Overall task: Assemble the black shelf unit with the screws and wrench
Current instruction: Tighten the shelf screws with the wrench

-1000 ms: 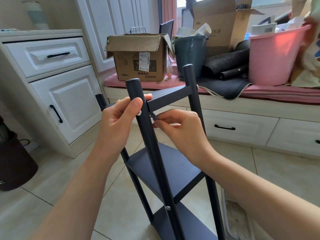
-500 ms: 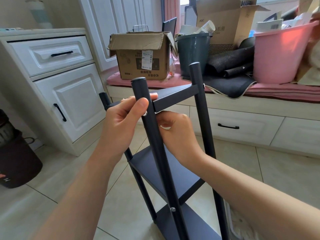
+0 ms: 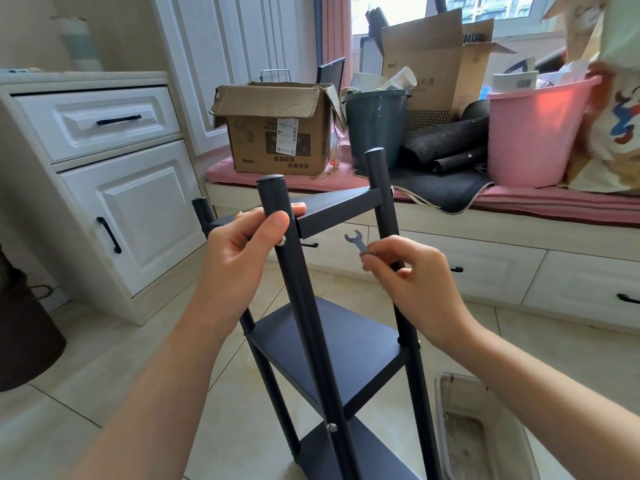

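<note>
1. Between me and the window seat [image 3: 519,202] stands the black shelf unit [image 3: 322,348], upright on the tiled floor.
2. My left hand [image 3: 239,251] curls round its near post [image 3: 277,216] at the top shelf.
3. My right hand [image 3: 408,271] pinches the small wrench [image 3: 356,241], held clear of the frame.

The shelf unit [image 3: 322,341] is showing black on its posts and boards, with a silver screw [image 3: 332,426] glinting on the near post. The small wrench [image 3: 356,241] is appearing dull grey. Behind, a pink tub [image 3: 533,133] is sitting beside a dark grey-green bucket [image 3: 375,126] and a brown cardboard box [image 3: 277,129] bearing a white label. The cushion [image 3: 554,202] is showing pink; the cabinet [image 3: 114,188] is showing white with black handles. The floor tiles [image 3: 138,358] are appearing pale beige.
</note>
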Action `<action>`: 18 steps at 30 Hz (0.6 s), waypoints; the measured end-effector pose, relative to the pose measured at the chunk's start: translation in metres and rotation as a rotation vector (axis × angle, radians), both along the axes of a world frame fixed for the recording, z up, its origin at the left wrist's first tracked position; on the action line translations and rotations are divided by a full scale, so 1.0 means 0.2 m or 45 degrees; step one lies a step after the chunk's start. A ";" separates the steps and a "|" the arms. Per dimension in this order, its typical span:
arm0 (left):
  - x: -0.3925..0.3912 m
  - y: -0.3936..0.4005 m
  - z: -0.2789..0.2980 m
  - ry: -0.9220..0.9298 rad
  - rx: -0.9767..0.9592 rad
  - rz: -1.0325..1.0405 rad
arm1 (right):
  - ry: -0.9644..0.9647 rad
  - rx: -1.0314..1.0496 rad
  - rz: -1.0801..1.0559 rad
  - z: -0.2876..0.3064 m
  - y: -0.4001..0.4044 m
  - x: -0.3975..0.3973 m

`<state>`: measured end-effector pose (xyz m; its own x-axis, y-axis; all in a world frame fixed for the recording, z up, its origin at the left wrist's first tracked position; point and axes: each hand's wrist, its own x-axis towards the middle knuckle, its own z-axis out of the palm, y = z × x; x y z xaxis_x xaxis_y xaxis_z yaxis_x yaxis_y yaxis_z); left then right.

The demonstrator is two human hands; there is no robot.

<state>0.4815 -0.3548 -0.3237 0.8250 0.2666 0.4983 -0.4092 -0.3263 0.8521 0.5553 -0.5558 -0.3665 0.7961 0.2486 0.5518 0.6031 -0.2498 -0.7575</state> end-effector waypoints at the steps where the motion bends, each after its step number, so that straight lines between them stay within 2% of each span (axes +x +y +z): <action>1: 0.00 0.00 0.00 0.001 -0.005 -0.002 | -0.010 0.016 -0.027 0.00 -0.02 0.00; 7: -0.05 -0.01 0.01 0.013 0.108 -0.074 | 0.068 0.128 -0.153 0.02 -0.11 0.06; 11: -0.05 -0.02 -0.01 0.013 0.297 -0.009 | 0.117 0.189 -0.086 0.02 -0.11 0.07; 15: -0.04 -0.02 -0.02 0.013 0.451 0.032 | 0.346 0.321 0.091 0.02 -0.11 0.08; 18: -0.04 -0.02 -0.03 0.010 0.501 0.041 | 0.378 0.328 0.116 0.03 -0.11 0.08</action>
<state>0.4744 -0.3597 -0.3297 0.8236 0.0821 0.5612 -0.3874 -0.6412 0.6624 0.5723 -0.5777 -0.3609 0.9114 0.2091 0.3544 0.3593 0.0156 -0.9331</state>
